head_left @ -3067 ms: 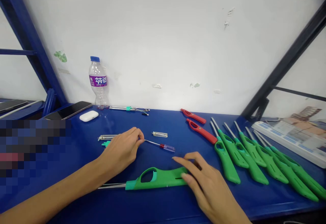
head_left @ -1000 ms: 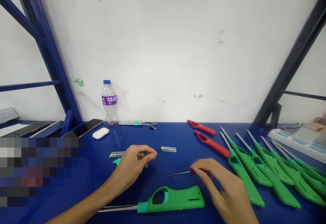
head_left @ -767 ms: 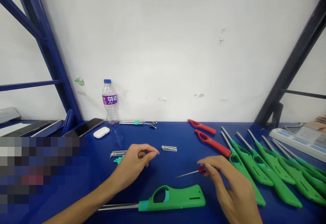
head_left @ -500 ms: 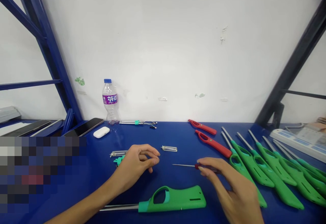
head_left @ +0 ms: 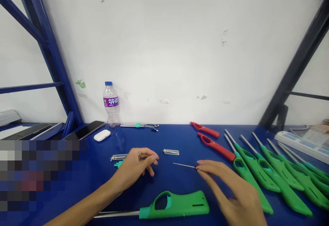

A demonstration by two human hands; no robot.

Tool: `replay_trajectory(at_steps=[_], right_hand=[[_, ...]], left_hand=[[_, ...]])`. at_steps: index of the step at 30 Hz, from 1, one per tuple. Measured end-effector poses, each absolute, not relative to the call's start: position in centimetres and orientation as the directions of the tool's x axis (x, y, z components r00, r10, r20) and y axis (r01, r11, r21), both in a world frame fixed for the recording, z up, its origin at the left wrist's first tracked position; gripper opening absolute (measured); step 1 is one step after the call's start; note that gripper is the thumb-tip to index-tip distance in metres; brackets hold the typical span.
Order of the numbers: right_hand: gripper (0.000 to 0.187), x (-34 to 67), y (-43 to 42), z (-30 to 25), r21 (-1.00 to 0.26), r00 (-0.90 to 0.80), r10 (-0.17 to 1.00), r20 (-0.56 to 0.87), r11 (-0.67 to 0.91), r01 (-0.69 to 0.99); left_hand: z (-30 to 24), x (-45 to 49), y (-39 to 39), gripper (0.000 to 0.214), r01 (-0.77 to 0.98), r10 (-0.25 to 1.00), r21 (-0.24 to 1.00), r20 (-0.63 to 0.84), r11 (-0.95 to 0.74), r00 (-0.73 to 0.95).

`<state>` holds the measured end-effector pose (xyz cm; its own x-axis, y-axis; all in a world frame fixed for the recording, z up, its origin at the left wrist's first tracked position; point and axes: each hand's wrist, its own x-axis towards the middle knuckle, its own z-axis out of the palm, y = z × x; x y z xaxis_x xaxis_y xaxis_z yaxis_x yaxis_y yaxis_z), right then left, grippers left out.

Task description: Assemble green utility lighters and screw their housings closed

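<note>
My right hand [head_left: 231, 193] grips a small screwdriver [head_left: 183, 165] by its red handle; the thin metal shaft points left, just above the blue table [head_left: 177, 140]. My left hand [head_left: 135, 167] rests on the table with fingers curled, thumb and forefinger close together; whether anything is between them is hidden. Beside it lie a clear metal-capped tube [head_left: 118, 157] and a teal plastic piece [head_left: 118, 164]. A green long-nosed lighter [head_left: 177, 205] lies in front of both hands, its metal nozzle pointing left. Another small clear tube [head_left: 171, 152] lies between the hands, further back.
Several green lighters [head_left: 267, 164] lie in a row at the right, with two red lighters [head_left: 213, 143] behind. A water bottle [head_left: 111, 104], white earbud case [head_left: 102, 135], phone [head_left: 84, 130] and lighter inner assembly [head_left: 138, 125] sit near the wall. A white power strip [head_left: 300, 143] lies far right.
The screwdriver went from under my left hand into my right hand, which turned it until its shaft pointed left. My left hand stayed curled in place. The view tilted upward.
</note>
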<state>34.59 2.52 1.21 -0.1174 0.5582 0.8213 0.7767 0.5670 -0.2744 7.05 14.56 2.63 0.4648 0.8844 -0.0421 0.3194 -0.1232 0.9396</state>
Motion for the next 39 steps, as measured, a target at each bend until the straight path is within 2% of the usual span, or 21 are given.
replay_trajectory(at_steps=[9, 30, 39], right_hand=[[0.015, 34.4, 2.2, 1.5, -0.329, -0.052, 0.576, 0.816, 0.536, 0.777], [0.009, 34.1, 2.2, 1.7, -0.399, 0.036, 0.591, 0.806, 0.497, 0.770], [0.009, 34.1, 2.1, 1.5, -0.379, 0.020, 0.566, 0.824, 0.524, 0.763]], left_hand=[[2.2, 7.2, 14.1, 0.054, 0.325, 0.884, 0.934, -0.021, -0.149, 0.466], [2.8, 7.6, 13.6, 0.050, 0.235, 0.841, 0.972, -0.138, 0.013, 0.523], [3.4, 6.5, 13.8, 0.056, 0.237, 0.814, 0.966, -0.217, 0.101, 0.538]])
